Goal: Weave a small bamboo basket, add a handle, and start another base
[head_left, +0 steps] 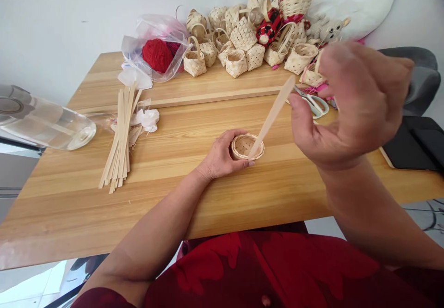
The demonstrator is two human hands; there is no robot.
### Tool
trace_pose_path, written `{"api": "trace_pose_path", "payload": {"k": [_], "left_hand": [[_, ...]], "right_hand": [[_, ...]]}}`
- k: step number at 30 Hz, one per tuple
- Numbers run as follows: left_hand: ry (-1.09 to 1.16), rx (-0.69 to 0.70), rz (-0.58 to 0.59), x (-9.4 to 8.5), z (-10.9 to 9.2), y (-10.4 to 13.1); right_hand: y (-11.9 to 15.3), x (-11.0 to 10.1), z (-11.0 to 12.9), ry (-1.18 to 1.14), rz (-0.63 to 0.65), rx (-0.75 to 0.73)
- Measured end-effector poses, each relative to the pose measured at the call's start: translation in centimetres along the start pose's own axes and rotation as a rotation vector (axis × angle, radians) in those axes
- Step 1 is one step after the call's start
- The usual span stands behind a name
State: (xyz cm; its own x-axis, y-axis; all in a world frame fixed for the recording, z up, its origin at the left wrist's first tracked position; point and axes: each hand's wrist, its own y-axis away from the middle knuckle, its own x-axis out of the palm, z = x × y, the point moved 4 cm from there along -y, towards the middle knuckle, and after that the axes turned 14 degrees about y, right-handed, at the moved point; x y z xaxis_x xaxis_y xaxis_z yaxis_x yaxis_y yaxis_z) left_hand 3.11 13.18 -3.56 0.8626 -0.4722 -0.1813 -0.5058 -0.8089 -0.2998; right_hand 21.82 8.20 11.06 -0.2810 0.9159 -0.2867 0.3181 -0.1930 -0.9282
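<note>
A small round woven basket point(239, 148) sits on the table, its open top facing up. My left hand point(222, 156) is shut around its left side, thumb along the near rim. A pale flat wooden strip point(272, 117) rises from inside the basket, slanting up to the right; its edges are blurred. Near the strip's upper end, my right hand point(354, 104) is raised, fingers curled and thumb apart from them. A gap shows between thumb and forefinger, with nothing visible in it. The right fingers are partly smeared by motion.
Loose wooden strips point(120, 146) lie in a bundle at left, beside a clear bottle point(48, 118). Red yarn point(157, 55) sits in a plastic bag. Several small woven baskets point(236, 63) crowd the back. Scissors point(317, 105) lie behind my right hand; a black flat case point(412, 144) is at right.
</note>
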Motion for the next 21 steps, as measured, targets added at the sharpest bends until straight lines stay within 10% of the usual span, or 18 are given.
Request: {"api": "trace_pose_path", "payload": {"k": [12,21], "left_hand": [[-0.037,0.006,-0.01,0.0,-0.4,0.1],[-0.002,0.028,0.017,0.1,-0.2,-0.1]], "right_hand": [[2.4,3.1,-0.2,-0.128,0.327,0.237],[4.4,5.7,-0.1,-0.199,0.319,0.289]]}}
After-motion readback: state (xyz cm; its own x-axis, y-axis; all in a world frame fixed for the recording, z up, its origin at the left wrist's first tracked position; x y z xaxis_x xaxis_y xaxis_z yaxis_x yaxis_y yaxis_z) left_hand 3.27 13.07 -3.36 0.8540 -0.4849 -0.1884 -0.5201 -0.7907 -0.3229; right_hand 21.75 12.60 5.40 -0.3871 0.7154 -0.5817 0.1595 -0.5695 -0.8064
